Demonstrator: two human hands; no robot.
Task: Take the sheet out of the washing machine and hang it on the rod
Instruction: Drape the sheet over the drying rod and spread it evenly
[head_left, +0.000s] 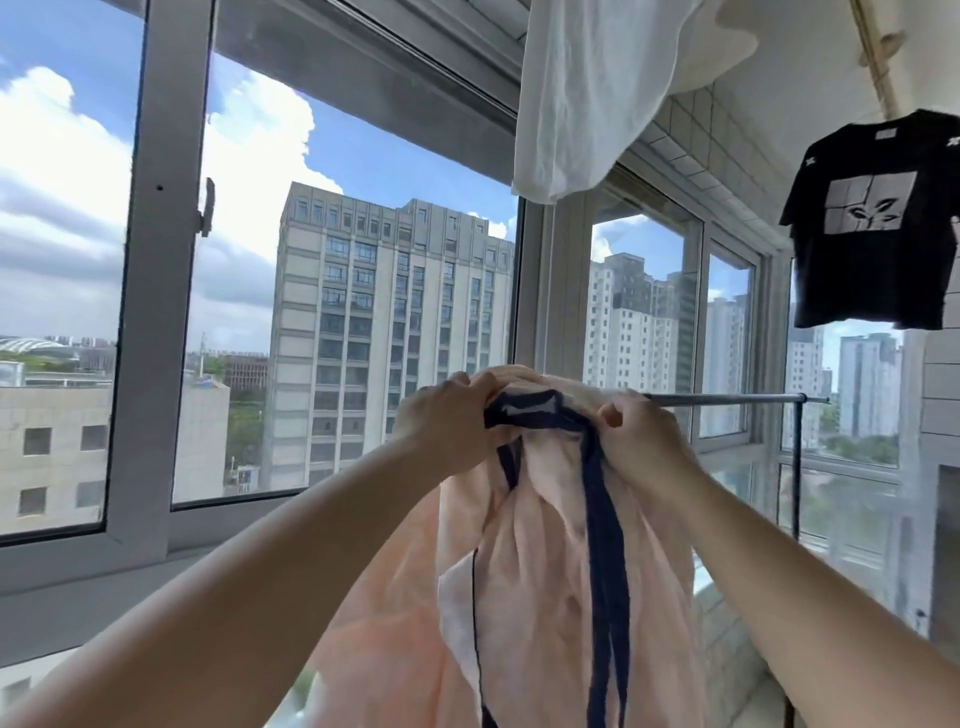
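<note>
Peach cotton sheet with navy trim (550, 561), bunched over thin metal rod (737, 399); left hand (441, 415) and right hand (641, 434) gripping top, fingers curled into fabric.

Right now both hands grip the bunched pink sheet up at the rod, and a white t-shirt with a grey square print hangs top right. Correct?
Not quite: the t-shirt with the grey square print is black, not white, as the head view shows. The white item is a plain cloth hanging at top centre. The rest holds: the left hand and right hand grip the bunched pink sheet at the rod.
</note>
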